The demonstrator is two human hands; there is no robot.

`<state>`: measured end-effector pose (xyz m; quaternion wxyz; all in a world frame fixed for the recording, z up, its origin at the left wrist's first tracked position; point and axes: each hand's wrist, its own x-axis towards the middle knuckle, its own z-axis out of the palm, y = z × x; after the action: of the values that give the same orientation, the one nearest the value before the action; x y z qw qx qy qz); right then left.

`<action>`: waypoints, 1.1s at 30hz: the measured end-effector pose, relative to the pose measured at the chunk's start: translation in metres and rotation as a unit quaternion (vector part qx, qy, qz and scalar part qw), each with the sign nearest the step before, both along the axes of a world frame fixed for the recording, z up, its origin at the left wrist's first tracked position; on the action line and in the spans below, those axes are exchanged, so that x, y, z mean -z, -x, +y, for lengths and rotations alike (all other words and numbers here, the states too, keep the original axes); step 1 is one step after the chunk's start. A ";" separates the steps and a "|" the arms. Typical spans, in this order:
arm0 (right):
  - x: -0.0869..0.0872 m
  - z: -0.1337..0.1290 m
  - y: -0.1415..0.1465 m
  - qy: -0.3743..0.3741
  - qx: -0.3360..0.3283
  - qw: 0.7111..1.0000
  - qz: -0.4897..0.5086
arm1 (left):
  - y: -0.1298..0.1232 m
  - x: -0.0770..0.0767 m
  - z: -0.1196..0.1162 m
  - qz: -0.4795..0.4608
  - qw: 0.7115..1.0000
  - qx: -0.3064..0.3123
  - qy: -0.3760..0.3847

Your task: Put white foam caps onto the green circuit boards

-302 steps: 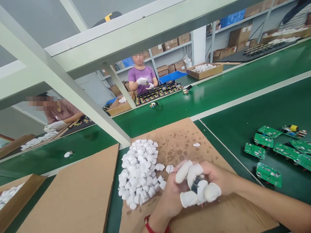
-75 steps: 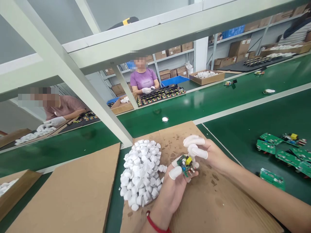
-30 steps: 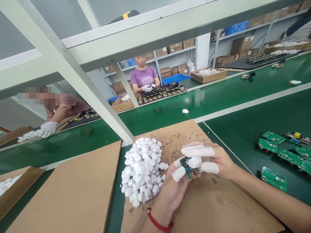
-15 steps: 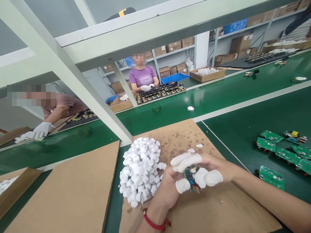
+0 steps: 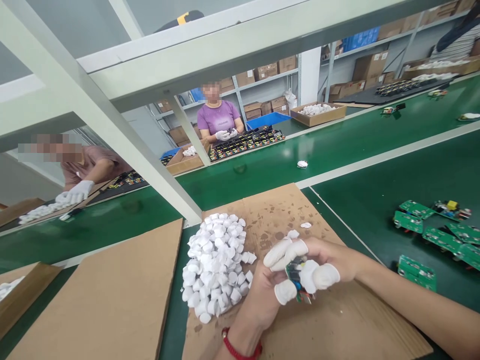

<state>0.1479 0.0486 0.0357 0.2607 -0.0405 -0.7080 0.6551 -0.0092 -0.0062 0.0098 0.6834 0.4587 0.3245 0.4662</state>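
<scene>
Factory hall, even indoor light. Pale green steel frame [image 5: 123,145] crosses the upper view. Green conveyor belt [image 5: 337,145] runs along the green bench [image 5: 412,175], white strip between them. Metal shelving [image 5: 262,82] with cardboard boxes [image 5: 369,65] lines the grey back wall. Two co-workers in white gloves sit across the belt.

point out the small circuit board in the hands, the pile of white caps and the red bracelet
small circuit board [image 5: 297,280], head view, green edge between the fingers
pile of white caps [image 5: 215,262], head view, middle of the heap
red bracelet [image 5: 235,348], head view, band on the left wrist
</scene>
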 end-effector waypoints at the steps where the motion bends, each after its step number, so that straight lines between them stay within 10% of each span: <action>1: 0.002 0.000 0.001 -0.001 0.010 1.000 0.004 | -0.001 0.000 0.001 -0.002 1.000 0.000 -0.005; 9: 0.012 0.002 0.006 0.026 0.032 0.998 0.037 | 0.002 0.015 0.003 0.008 0.999 -0.007 -0.031; 33: 0.007 0.005 0.001 -0.003 -0.048 0.996 0.071 | 0.005 -0.011 0.006 0.059 0.987 0.069 -0.132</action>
<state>0.1464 0.0540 0.0284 0.2786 0.0410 -0.6905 0.6663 -0.0138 -0.0006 0.0206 0.6270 0.5927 0.2680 0.4286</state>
